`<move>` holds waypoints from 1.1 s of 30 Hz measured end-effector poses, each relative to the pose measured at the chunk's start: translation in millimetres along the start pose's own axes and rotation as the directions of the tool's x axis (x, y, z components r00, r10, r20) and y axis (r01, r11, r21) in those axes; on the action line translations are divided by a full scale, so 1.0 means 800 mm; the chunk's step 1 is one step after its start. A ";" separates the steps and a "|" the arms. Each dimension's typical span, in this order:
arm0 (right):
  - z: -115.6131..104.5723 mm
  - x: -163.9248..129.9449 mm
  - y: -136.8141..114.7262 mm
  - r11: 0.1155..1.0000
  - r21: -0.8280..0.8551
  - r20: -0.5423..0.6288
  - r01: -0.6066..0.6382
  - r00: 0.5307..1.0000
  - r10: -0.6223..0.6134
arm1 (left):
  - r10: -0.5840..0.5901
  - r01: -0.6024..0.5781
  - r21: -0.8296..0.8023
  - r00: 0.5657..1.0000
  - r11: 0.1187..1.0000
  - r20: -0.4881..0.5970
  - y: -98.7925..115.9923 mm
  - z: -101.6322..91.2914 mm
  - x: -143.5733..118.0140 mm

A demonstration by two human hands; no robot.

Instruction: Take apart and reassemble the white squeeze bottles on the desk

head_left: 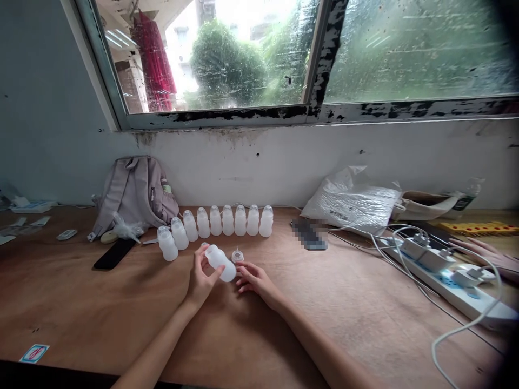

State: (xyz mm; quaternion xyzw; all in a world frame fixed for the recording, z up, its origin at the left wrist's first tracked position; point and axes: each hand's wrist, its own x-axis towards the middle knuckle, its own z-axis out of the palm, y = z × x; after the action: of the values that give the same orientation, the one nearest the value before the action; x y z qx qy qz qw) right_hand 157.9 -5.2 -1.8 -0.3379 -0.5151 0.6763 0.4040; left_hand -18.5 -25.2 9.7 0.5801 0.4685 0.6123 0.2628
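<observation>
Left hand [200, 281], grip clamped on a translucent white plastic bottle [221, 262] lying tilted just above the brown wooden desk [121, 313]; right hand [253, 281] beside it, fingers apparently loose, small clear cap [237, 255] just beyond.

A brown wooden surface [365, 313] runs along a pale, scuffed wall [263, 162]. Above it, a wide window [284, 54] with a peeling dark frame lets in daylight; green trees [227, 65] show through the streaked glass.
</observation>
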 end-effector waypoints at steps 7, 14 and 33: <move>-0.017 0.011 0.005 0.948 -0.305 -0.243 0.093 0.955 -0.172 | 0.218 -0.078 0.494 0.948 0.866 -0.232 -0.016 -0.111 0.023; -0.017 0.010 0.004 0.908 -0.414 -0.245 0.067 0.952 -0.182 | 0.284 0.002 0.662 0.902 0.749 -0.324 -0.059 -0.178 0.025; -0.022 0.010 0.010 0.884 -0.461 -0.224 0.072 0.955 -0.195 | 0.280 -0.007 0.717 0.923 0.697 -0.264 -0.075 -0.189 0.029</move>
State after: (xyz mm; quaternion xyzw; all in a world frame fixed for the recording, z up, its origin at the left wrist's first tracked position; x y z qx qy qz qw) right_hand 168.1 7.9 -13.7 -0.4721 -0.6206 0.4585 0.4263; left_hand -180.6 -20.4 -15.1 0.5513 0.6577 0.5000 -0.1163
